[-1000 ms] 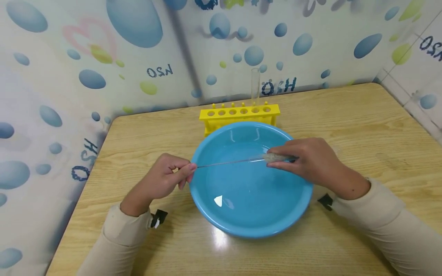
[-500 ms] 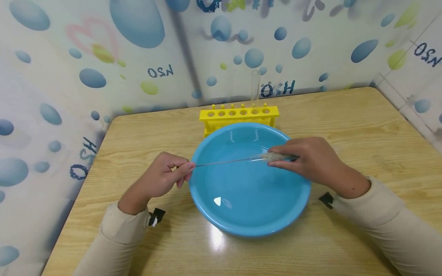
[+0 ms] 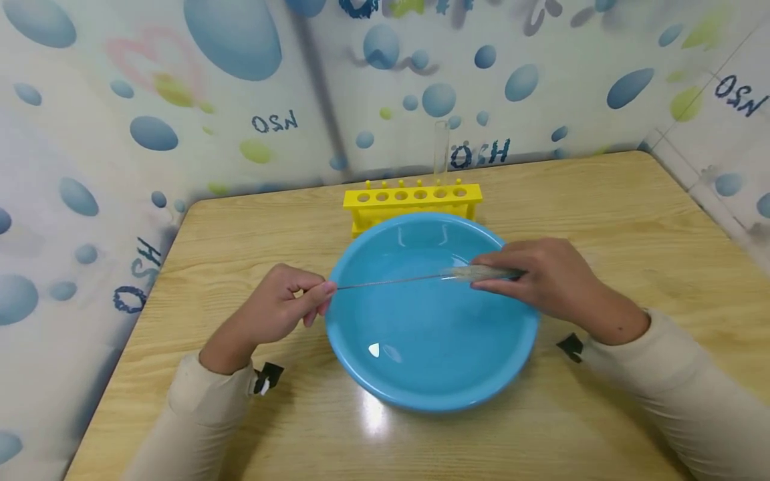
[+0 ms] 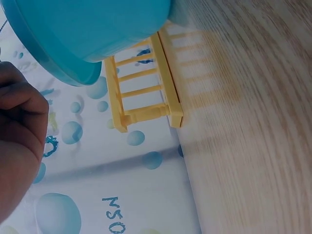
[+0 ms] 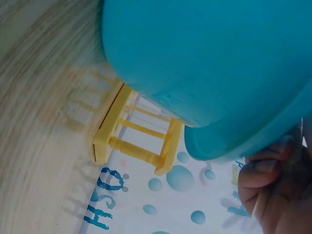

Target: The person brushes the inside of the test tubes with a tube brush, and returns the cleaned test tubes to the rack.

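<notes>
My left hand [image 3: 277,304] pinches the twisted wire end of a test tube brush [image 3: 391,282] between thumb and forefinger, just over the left rim of a blue basin [image 3: 430,402]. The wire runs rightward into the mouth of a clear test tube [image 3: 481,272]. Pale bristles show inside the glass, close to its mouth. My right hand [image 3: 550,284] grips the tube's other end, with fingers above and thumb below. The tube lies nearly level over the basin. In the right wrist view, the curled right hand [image 5: 287,190] appears beside the basin's rim.
Behind the basin stands a yellow test tube rack [image 3: 391,202]. One clear test tube [image 3: 442,150] sits upright in it. Light glints inside the basin, which rests on a wooden table [image 3: 252,234]. A patterned wall [image 3: 409,80] closes off the back.
My hands have drifted slightly apart. The brush has slid a little out of the tube, and its bristles are now nearer the mouth. Both hands keep their grips.
</notes>
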Demonstrator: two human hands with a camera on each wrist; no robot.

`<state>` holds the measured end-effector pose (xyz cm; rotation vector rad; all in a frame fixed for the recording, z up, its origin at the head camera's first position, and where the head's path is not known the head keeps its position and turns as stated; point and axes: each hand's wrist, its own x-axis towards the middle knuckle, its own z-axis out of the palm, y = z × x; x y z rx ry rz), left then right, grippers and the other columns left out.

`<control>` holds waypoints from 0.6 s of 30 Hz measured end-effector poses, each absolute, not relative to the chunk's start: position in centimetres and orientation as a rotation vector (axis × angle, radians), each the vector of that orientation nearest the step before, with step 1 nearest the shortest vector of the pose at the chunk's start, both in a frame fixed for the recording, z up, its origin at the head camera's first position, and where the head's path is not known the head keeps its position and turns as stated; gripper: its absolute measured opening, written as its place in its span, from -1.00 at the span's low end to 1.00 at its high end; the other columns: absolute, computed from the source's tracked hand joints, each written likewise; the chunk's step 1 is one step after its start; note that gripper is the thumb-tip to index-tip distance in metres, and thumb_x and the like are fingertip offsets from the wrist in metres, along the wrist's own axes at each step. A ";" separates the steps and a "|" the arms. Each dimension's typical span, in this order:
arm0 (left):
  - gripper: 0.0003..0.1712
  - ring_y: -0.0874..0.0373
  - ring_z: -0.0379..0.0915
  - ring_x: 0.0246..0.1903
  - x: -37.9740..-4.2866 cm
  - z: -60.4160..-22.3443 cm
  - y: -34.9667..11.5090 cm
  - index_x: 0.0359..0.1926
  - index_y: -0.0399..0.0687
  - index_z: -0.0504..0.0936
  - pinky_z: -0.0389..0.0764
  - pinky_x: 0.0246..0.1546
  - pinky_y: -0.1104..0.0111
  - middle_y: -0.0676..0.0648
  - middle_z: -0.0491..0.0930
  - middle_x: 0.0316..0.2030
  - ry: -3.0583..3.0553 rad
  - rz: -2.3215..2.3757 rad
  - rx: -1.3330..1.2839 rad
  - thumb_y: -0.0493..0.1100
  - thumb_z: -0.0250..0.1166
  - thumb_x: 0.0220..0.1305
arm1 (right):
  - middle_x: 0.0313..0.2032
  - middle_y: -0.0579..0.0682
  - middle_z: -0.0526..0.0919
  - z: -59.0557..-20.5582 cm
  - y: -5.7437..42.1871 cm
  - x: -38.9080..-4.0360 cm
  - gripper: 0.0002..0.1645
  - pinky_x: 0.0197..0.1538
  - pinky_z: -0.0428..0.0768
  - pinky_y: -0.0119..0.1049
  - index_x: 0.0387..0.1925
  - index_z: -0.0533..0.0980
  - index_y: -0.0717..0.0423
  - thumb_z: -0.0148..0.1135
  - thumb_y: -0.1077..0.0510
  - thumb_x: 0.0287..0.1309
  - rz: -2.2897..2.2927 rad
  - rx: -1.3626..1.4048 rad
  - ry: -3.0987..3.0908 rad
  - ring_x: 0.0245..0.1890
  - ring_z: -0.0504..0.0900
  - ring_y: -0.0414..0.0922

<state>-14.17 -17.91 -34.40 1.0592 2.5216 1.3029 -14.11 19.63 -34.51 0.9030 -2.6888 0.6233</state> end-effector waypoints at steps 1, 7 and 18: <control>-0.59 0.30 0.30 -0.74 -14.2 -34.4 -17.9 -0.69 0.12 0.46 0.28 -0.72 0.44 0.21 0.35 -0.81 2.523 1.305 1.061 -0.29 0.08 0.31 | -0.50 -0.23 0.67 -34.5 19.7 -14.1 -0.58 -0.57 0.41 -0.51 -0.17 0.65 -0.11 0.44 -0.10 -0.17 0.624 0.904 -2.692 -0.61 0.44 -0.39; -0.60 0.27 0.30 -0.74 -14.2 -34.2 -17.9 -0.68 0.08 0.47 0.29 -0.73 0.44 0.16 0.37 -0.81 2.484 1.334 1.070 -0.31 0.07 0.31 | -0.55 -0.29 0.62 -34.3 20.2 -14.1 -0.59 -0.61 0.35 -0.51 -0.18 0.65 -0.16 0.45 -0.08 -0.18 0.628 0.897 -2.686 -0.64 0.39 -0.39; -0.60 0.20 0.30 -0.74 -14.5 -34.4 -18.6 -0.67 0.06 0.48 0.28 -0.75 0.44 0.11 0.39 -0.80 2.479 1.324 1.010 -0.31 0.07 0.31 | -0.49 -0.25 0.66 -34.4 20.7 -14.7 -0.61 -0.60 0.36 -0.51 -0.20 0.66 -0.11 0.46 -0.04 -0.18 0.630 0.902 -2.677 -0.62 0.41 -0.40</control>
